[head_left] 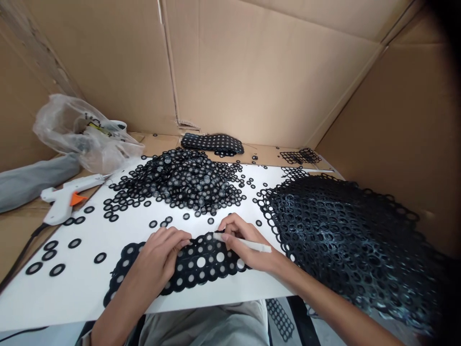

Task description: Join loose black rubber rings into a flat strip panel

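Observation:
A strip of joined black rings [196,276] lies on the white board in front of me, with pale discs in many of its holes. My left hand [162,250] rests over its left part, thumb and fingers pinched on the strip's far edge. Held between the thumb and fingers of my right hand [247,242] is a white, pen-like stick [257,246]. Its tip touches or hovers just over the strip's far edge; I cannot tell which. A large heap of loose black rings with pale centres [187,178] is beyond my hands.
A big stack of black ring netting [345,240] covers the right side. At left lie a white glue gun [61,199], a clear plastic bag [82,134] and scattered rings [74,243]. A folded dotted strip [212,142] sits by the cardboard wall [270,72].

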Tool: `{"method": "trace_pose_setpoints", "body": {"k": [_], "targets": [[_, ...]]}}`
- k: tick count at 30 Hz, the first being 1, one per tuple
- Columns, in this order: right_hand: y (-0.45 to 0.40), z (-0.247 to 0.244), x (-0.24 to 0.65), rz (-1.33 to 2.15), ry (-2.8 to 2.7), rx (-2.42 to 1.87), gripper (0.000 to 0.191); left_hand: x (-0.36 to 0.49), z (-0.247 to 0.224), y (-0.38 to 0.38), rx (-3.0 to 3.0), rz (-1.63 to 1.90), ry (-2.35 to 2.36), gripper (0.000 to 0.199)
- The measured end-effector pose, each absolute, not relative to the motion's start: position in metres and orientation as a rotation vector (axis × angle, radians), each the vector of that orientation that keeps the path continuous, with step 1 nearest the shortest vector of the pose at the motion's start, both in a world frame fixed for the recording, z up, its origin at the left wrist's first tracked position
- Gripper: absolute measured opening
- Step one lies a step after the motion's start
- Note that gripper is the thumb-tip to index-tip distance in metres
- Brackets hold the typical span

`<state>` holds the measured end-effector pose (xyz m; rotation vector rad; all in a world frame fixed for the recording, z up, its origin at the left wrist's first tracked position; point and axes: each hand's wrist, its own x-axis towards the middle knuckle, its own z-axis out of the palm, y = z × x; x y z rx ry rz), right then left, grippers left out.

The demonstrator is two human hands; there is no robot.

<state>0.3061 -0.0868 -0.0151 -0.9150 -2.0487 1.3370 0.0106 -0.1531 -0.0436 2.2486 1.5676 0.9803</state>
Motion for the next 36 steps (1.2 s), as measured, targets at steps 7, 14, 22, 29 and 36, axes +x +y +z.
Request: {"method": "trace_pose_setpoints", "body": {"k": [7, 14, 22, 29, 36], "targets": [[-0.121, -0.015, 0.293, 1.249, -2.074, -0.895, 0.013, 0.019, -0.023, -0.154, 2.386, 0.819, 1.546, 0.027], [-0.122, -0.008, 0.301, 1.324, -1.982, -0.9, 0.018, 0.061, -0.032, -0.151, 2.189, 0.81, 1.523, 0.014], [-0.128, 0.009, 0.336, 1.312, -2.072, -0.92, 0.021, 0.04, -0.017, -0.151, 2.029, 0.532, 1.325, 0.016], [-0.136, -0.011, 0.33, 1.342, -2.008, -0.939, 0.019, 0.052, -0.02, -0.16, 2.122, 0.651, 1.397, 0.02], [-0.136, -0.02, 0.324, 1.284, -2.02, -0.94, 0.018, 0.064, -0.031, -0.17, 2.258, 0.753, 1.46, 0.021]]}}
